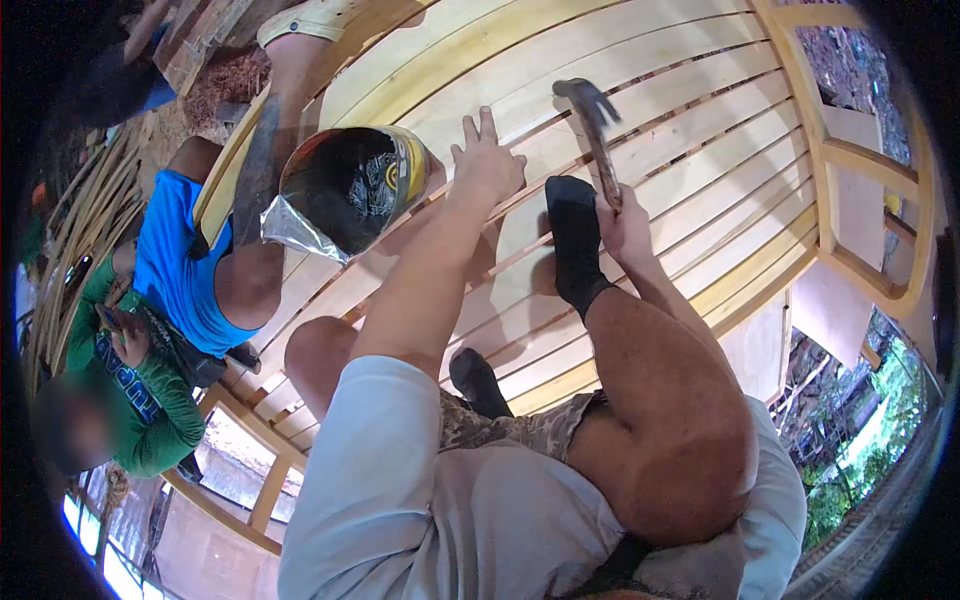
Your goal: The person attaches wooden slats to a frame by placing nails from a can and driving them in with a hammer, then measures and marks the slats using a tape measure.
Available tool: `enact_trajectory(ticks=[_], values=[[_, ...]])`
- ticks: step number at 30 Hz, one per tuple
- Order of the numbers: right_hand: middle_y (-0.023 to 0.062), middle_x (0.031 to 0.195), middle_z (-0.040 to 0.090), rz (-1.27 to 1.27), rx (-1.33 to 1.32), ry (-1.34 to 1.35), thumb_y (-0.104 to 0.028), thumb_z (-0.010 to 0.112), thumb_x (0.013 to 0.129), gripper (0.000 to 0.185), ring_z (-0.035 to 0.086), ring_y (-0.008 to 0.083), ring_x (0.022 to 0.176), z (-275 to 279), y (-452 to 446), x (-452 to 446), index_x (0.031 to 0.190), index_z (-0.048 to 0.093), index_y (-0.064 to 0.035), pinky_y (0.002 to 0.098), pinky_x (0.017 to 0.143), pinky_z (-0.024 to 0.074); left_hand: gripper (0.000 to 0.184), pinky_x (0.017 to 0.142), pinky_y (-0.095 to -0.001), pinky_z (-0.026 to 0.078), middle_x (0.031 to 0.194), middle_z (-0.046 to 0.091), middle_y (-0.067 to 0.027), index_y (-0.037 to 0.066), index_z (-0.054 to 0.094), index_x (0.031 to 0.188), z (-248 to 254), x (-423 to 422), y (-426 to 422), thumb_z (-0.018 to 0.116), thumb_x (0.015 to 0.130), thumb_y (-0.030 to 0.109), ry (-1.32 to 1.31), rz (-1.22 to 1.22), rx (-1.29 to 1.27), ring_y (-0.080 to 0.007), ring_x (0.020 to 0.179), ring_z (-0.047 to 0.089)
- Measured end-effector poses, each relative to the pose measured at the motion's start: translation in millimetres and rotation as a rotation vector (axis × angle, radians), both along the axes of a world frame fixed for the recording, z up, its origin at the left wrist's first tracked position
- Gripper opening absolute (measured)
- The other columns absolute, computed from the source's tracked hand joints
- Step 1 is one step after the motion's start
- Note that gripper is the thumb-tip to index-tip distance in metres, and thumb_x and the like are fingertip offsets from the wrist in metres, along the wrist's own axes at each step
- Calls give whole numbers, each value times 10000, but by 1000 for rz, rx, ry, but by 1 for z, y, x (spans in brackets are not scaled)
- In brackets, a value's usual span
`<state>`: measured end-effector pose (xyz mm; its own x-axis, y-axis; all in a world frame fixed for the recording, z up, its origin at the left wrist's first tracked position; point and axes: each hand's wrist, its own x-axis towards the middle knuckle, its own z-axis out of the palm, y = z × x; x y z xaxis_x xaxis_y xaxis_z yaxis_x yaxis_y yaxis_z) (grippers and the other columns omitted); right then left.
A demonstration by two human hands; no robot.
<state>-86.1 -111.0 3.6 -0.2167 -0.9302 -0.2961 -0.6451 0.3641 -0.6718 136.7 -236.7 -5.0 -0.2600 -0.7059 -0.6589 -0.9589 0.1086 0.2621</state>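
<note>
My left hand [488,165] rests on the pale wooden slats [480,60], its fingers spread, just right of an open metal can [345,190]. The can lies tilted and has small dark metal pieces inside, perhaps nails. My right hand [625,228] grips the wooden handle of a claw hammer [597,135]. The hammer's head is raised above the slats, slightly blurred. Beside the handle is my foot in a black sock [573,225]. Whether my left fingers press on a nail cannot be made out.
A person in a green top [165,400] and blue shorts [180,260] sits at the left. Another person's arm or leg [290,75] shows at the upper left. Curved wooden rails [825,150] edge the slats at the right. Long thin sticks [75,240] lie at the far left.
</note>
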Motion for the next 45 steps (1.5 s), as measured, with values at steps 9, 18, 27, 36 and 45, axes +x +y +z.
enact_trajectory(ticks=[9,18,27,36,45], values=[[76,668,590,-333,91,-207,-287,638,952,275,578,170,574,3,5,-29,944,587,-17,338,529,467,267,793,-297,531,977,716,-161,-38,688,1034,144,69,30,629,943,206,944,498,-579,-213,869,682],[21,603,556,-392,278,-201,-202,720,857,213,515,113,475,-8,25,-129,877,602,-26,285,454,425,246,851,-467,539,1051,696,-257,34,740,1000,42,195,-49,584,883,185,-226,-178,-275,-407,966,681],[48,613,576,-460,223,-74,-245,695,847,256,549,147,505,-22,34,-129,916,621,-10,334,491,453,350,878,-446,543,1071,703,-234,47,744,1007,-44,186,-49,550,915,324,-250,258,-152,-389,1014,686],[78,681,597,-495,274,-78,-273,706,836,299,543,151,568,-16,35,-126,954,625,-10,335,544,462,353,851,-487,538,1007,697,-267,-25,713,918,26,169,-39,565,911,296,-163,203,-216,-440,976,673],[48,644,578,-464,260,-54,-240,717,834,275,547,138,527,-17,32,-127,945,621,-6,317,495,452,119,730,-315,538,853,725,-160,-38,706,887,157,125,22,620,892,45,501,499,-468,-227,761,690]])
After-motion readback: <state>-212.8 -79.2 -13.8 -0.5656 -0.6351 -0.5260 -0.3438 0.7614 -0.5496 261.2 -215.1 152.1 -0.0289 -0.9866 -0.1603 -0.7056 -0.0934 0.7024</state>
